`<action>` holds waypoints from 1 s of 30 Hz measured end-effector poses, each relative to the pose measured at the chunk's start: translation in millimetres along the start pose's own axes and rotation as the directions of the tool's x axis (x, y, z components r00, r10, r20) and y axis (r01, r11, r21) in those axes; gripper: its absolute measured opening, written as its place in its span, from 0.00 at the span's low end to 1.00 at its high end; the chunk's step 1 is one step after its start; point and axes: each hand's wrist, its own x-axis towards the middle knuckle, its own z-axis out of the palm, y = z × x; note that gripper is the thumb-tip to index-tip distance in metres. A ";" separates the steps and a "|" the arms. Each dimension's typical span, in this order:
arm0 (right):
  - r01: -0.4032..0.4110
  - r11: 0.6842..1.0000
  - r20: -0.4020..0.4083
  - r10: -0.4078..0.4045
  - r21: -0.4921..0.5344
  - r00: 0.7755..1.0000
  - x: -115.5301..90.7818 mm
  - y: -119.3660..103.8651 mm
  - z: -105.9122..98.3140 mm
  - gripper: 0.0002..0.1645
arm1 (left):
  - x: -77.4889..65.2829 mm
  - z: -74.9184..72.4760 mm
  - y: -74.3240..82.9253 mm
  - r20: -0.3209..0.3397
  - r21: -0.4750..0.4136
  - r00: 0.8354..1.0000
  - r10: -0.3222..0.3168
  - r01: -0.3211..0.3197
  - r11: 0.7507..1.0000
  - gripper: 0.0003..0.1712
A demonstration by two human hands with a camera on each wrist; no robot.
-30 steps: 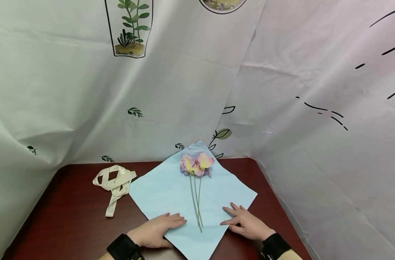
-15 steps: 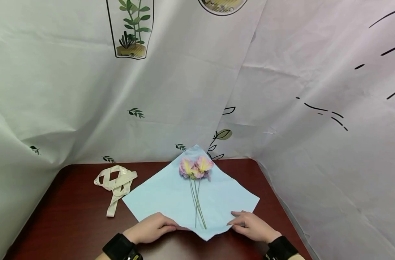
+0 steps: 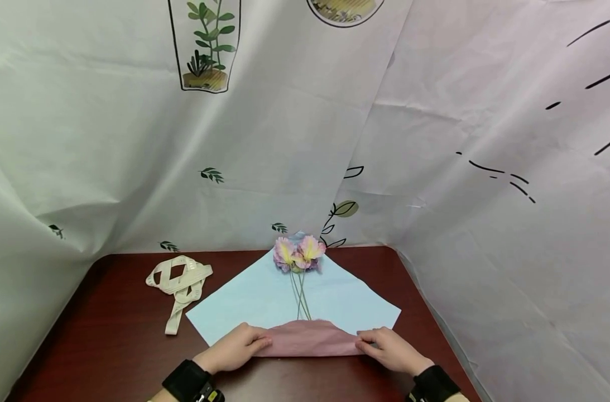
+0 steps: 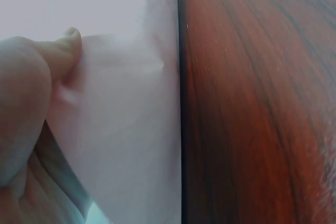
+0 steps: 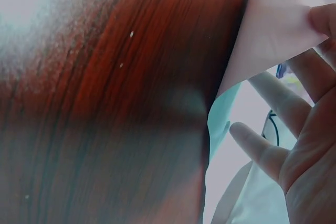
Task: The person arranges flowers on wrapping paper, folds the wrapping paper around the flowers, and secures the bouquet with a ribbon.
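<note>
A square sheet of thin wrapping paper, pale blue on one face (image 3: 254,301) and dusty pink on the other, lies on the dark red-brown wood-grain table (image 3: 109,318), its near corner turned up into a pink flap (image 3: 310,339) that covers the lower ends of the slender green stems (image 3: 301,296). The left hand (image 3: 236,347) pinches one end of this fold, thumb on the pink face and fingers behind; the right hand (image 3: 391,349) nips the other end at the thumb, its remaining fingers spread apart beneath the edge. The paper looks light and pliable, smooth enough to slide on the polished top, and likely to crease or spring back if let go; a grip at both ends of the fold, as here, seems best for keeping it straight. The two ruffled pink-and-yellow blooms (image 3: 298,254), on the sheet's far part, look soft and easily crushed, so the stems would be the safer hold.
</note>
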 end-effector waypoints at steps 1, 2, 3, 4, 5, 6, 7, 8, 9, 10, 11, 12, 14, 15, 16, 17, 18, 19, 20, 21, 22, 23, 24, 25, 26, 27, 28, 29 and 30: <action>-0.006 1.000 0.000 0.006 0.014 1.000 0.8 -0.6 0.6 0.19 | 0.1 0.1 -0.1 -0.013 0.000 1.000 -0.001 0.001 1.000 0.25; -0.013 1.000 -0.002 0.013 0.027 1.000 1.7 -1.2 1.3 0.19 | 0.1 0.0 -0.2 -0.025 -0.002 1.000 -0.005 0.005 1.000 0.25; -0.024 0.999 -0.004 0.024 0.033 1.000 2.4 -1.8 2.0 0.20 | 0.2 0.0 -0.4 -0.038 0.000 0.999 -0.009 0.009 1.000 0.24; -0.037 0.999 -0.013 0.037 0.034 0.999 3.0 -2.6 2.5 0.19 | 0.4 -0.1 -0.5 -0.052 0.005 0.999 -0.013 0.013 1.000 0.24; -0.053 0.998 -0.022 0.054 0.032 0.998 3.5 -3.2 2.9 0.18 | 0.6 -0.1 -0.8 -0.065 0.008 0.998 -0.019 0.020 1.000 0.24; -0.068 0.997 -0.030 0.069 0.032 0.997 4.0 -3.8 3.2 0.17 | 0.8 -0.1 -1.3 -0.078 0.012 0.997 -0.026 0.027 1.000 0.24; -0.080 0.996 -0.037 0.081 0.030 0.996 4.5 -4.3 3.5 0.16 | 0.8 -0.1 -1.8 -0.087 0.013 0.996 -0.035 0.036 0.999 0.24; -0.091 0.995 -0.039 0.093 0.032 0.995 4.6 -5.0 3.7 0.16 | 0.8 0.0 -2.6 -0.095 0.014 0.994 -0.044 0.046 0.999 0.25; -0.101 0.994 -0.039 0.102 0.034 0.994 4.8 -6.0 3.8 0.16 | 0.8 0.1 -3.2 -0.103 0.016 0.993 -0.051 0.053 0.998 0.25; -0.109 0.993 -0.038 0.111 0.041 0.993 5.0 -7.1 3.9 0.16 | 0.7 0.2 -3.6 -0.109 0.017 0.992 -0.059 0.061 0.998 0.25; -0.115 0.992 -0.036 0.116 0.049 0.993 4.9 -8.2 3.9 0.16 | 0.6 0.3 -4.0 -0.115 0.014 0.991 -0.068 0.070 0.997 0.25; -0.117 0.992 -0.036 0.119 0.054 0.992 5.0 -9.1 4.2 0.16 | 0.5 0.4 -4.4 -0.121 0.013 0.990 -0.075 0.077 0.997 0.26; -0.127 0.990 -0.036 0.130 0.065 0.991 5.0 -11.3 5.2 0.18 | 0.7 0.5 -4.5 -0.142 0.016 0.986 -0.092 0.095 0.995 0.26; -0.136 0.988 -0.037 0.139 0.070 0.990 5.2 -12.4 5.7 0.19 | 0.8 0.6 -4.2 -0.155 0.018 0.982 -0.103 0.107 0.994 0.26; -0.147 0.986 -0.035 0.150 0.074 0.988 5.6 -13.2 6.4 0.20 | 1.1 0.7 -4.0 -0.169 0.021 0.979 -0.115 0.120 0.993 0.26; -0.158 0.984 -0.033 0.161 0.079 0.986 5.9 -13.8 7.2 0.21 | 1.3 0.9 -3.8 -0.183 0.021 0.975 -0.128 0.134 0.991 0.26; -0.171 0.982 -0.033 0.174 0.081 0.984 6.6 -14.1 8.1 0.23 | 1.5 1.1 -3.6 -0.198 0.023 0.970 -0.139 0.146 0.989 0.26; -0.186 0.979 -0.032 0.189 0.087 0.981 7.1 -14.8 8.9 0.24 | 1.8 1.4 -3.4 -0.212 0.021 0.965 -0.152 0.160 0.987 0.26; -0.200 0.976 -0.032 0.203 0.090 0.979 7.7 -15.3 9.7 0.25 | 1.8 1.8 -3.2 -0.223 0.016 0.960 -0.167 0.175 0.984 0.26; -0.211 0.974 -0.034 0.214 0.087 0.976 8.3 -15.4 10.5 0.26 | 2.2 2.3 -3.2 -0.233 0.016 0.956 -0.180 0.188 0.982 0.27; -0.221 0.972 -0.037 0.224 0.083 0.974 8.8 -15.2 11.6 0.26 | 2.5 2.8 -3.3 -0.243 0.012 0.951 -0.191 0.200 0.980 0.27; -0.229 0.970 -0.041 0.233 0.080 0.972 9.1 -15.2 12.5 0.27 | 2.9 3.6 -3.8 -0.252 0.010 0.946 -0.205 0.214 0.977 0.27; -0.238 0.969 -0.045 0.241 0.072 0.969 9.4 -15.3 13.3 0.27 | 3.3 4.5 -4.4 -0.262 0.010 0.941 -0.215 0.226 0.974 0.27; -0.243 0.968 -0.049 0.247 0.066 0.968 9.6 -15.4 14.1 0.27 | 3.7 5.4 -5.0 -0.269 0.010 0.936 -0.227 0.239 0.971 0.27; -0.248 0.967 -0.053 0.251 0.058 0.966 9.7 -15.7 14.8 0.27 | 3.9 6.4 -5.6 -0.277 0.013 0.931 -0.236 0.249 0.968 0.27; -0.252 0.967 -0.058 0.254 0.048 0.965 9.8 -15.9 15.5 0.27 | 3.9 7.6 -6.5 -0.287 0.016 0.927 -0.243 0.259 0.966 0.27; -0.255 0.966 -0.064 0.257 0.037 0.964 10.1 -16.3 16.4 0.26 | 3.7 8.7 -7.0 -0.297 0.021 0.922 -0.250 0.268 0.963 0.27; -0.257 0.966 -0.073 0.258 0.023 0.963 10.5 -16.7 17.2 0.26 | 3.5 9.8 -7.5 -0.307 0.029 0.917 -0.256 0.278 0.960 0.27; -0.258 0.966 -0.085 0.257 0.009 0.963 11.0 -17.4 18.2 0.26 | 3.0 11.0 -8.0 -0.319 0.039 0.911 -0.260 0.286 0.957 0.27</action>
